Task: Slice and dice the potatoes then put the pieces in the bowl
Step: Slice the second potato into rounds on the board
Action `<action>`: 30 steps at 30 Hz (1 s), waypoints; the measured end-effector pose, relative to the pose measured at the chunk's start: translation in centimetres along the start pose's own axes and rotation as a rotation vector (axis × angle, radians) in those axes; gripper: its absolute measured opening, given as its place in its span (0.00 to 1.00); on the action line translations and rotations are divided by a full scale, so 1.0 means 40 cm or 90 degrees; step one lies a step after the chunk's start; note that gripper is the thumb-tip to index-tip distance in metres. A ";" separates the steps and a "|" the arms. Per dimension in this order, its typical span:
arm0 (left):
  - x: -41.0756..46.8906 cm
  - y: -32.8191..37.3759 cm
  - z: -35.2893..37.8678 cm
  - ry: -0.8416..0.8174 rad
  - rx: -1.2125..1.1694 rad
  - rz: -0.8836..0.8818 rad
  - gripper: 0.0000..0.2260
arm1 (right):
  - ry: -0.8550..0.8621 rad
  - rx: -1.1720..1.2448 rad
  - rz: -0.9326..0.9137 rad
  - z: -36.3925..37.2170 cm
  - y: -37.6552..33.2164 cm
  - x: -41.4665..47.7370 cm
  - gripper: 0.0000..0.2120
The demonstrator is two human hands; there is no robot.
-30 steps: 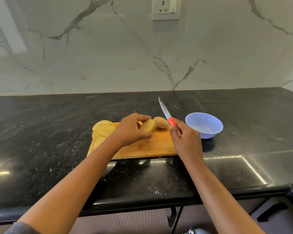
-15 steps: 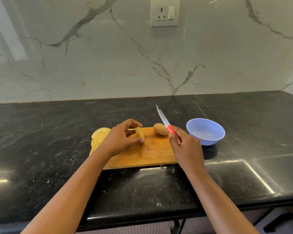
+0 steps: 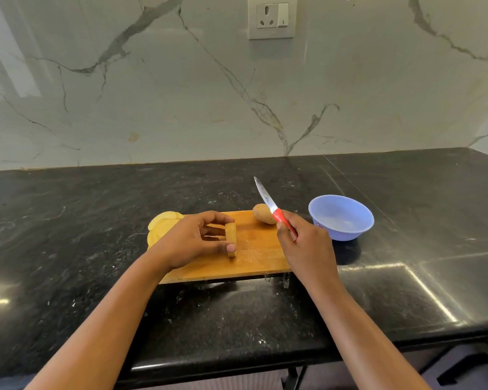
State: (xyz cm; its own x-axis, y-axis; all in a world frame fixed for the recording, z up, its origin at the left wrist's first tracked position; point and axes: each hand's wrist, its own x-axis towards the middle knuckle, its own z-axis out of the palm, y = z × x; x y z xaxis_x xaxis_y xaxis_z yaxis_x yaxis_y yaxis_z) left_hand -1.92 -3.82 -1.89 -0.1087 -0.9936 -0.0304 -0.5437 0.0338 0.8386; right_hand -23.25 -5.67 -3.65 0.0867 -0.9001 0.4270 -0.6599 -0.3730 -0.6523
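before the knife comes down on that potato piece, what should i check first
1. Piece held: the left hand pinches the potato piece, stood on edge on the cutting board. Ok.
2. Knife grip: the right hand grips the knife by its red handle, blade raised off the board. Ok.
3. Fingers off the cut line: thumb and forefinger lie on the piece's rim. Cannot tell.
4. Board flat on the counter. Ok.
5. Whole potato lies apart at the board's far edge. Ok.
6. Bowl is right of the board, with no pieces visible in it. Ok.
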 end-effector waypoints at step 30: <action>0.023 -0.036 0.040 0.221 -0.023 0.017 0.29 | -0.114 -0.171 -0.095 -0.012 -0.147 -0.041 0.17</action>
State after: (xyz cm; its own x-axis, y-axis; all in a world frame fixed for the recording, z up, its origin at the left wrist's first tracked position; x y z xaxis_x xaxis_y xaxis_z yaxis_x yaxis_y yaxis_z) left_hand -2.58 -4.62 -4.00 0.1702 -0.9699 0.1741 -0.5144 0.0633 0.8552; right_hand -19.85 -1.89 -0.22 0.3107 -0.8742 0.3731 -0.8011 -0.4521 -0.3922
